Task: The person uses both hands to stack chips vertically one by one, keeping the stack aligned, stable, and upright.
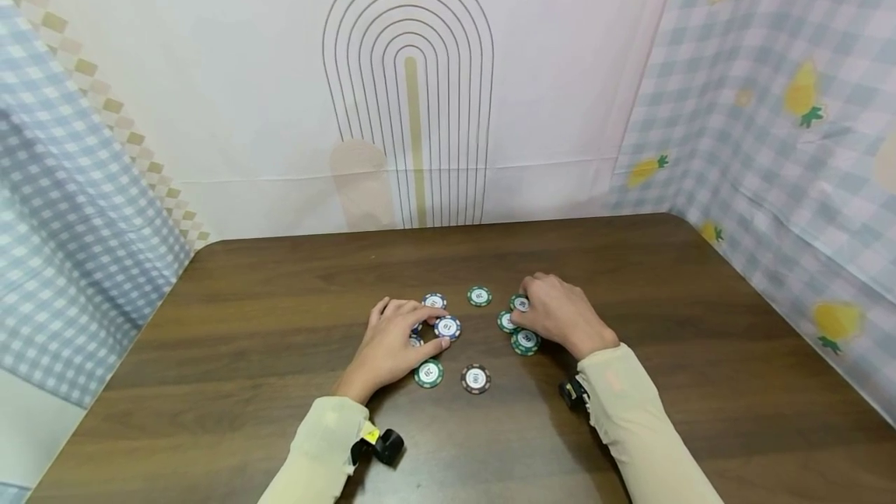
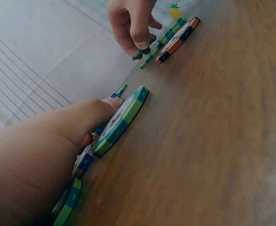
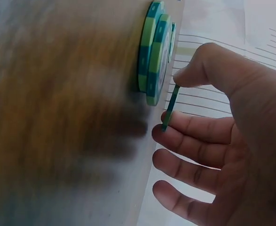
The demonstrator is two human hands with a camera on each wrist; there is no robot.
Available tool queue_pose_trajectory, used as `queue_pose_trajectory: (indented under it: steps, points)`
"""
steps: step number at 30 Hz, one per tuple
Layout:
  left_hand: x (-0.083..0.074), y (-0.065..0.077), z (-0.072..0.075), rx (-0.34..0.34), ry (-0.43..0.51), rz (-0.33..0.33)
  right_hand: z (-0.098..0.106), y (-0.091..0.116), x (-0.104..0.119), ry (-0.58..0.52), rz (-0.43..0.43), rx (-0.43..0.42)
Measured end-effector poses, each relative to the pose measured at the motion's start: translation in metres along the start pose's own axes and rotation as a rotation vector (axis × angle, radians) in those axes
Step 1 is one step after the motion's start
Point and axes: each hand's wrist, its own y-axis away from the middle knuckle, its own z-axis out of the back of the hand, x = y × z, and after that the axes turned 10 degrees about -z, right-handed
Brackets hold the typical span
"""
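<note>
Left hand (image 1: 392,339) pinching blue chip (image 1: 447,327), right hand (image 1: 560,315) green chip (image 1: 520,303), inside bench (image 1: 280,278) edges; rims only imo, don't nudge neighbours.

we see a brown wood-grained table (image 1: 210,379), blue-and-white chips (image 1: 448,327) nearer its left edge, green-and-white chips (image 1: 526,341) nearer its right.

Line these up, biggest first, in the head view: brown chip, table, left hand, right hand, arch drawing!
1. Table
2. Arch drawing
3. Left hand and right hand: too alike to rank
4. Brown chip
</note>
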Motion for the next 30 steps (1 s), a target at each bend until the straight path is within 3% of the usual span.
queue_pose_trajectory:
  steps: [19,30]
  points:
    - [-0.001,-0.005,0.0,0.008,-0.014,0.002,0.003,0.001,0.013,-0.129,-0.012,0.034]
    - [0.0,-0.002,-0.001,0.002,-0.015,0.004,0.001,0.002,0.023,-0.137,0.046,-0.001]
